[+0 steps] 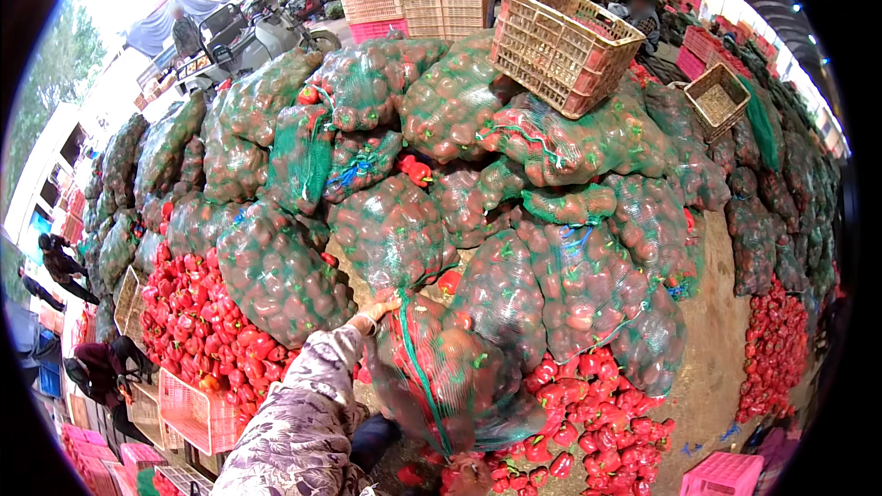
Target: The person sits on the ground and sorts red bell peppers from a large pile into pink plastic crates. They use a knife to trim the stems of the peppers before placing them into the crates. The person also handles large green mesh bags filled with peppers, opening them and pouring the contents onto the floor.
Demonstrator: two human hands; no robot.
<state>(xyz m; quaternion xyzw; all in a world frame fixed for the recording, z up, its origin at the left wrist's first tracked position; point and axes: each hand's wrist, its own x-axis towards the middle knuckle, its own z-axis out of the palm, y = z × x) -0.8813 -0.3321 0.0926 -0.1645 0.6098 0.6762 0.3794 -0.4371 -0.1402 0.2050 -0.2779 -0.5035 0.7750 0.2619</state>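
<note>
My left hand (379,307), in a patterned sleeve, grips the gathered top corner of a green mesh sack (441,372) of red bell peppers. The sack is partly slack, and a green seam strip (417,358) runs down it from my hand. At the bottom edge, a blurred shape that looks like my right hand (471,474) is at the sack's lower end; its grip is unclear. Loose red bell peppers (606,413) lie on the floor right of the sack. Full mesh sacks (499,293) stand close behind it.
A heap of peppers (200,303) and a pink crate (196,413) lie left, near a bending person (103,372). A worn plastic crate (561,48) rests on the piled sacks. Another pink crate (723,474) stands lower right. Stacked crates (441,7) and a three-wheeled vehicle (262,41) are behind.
</note>
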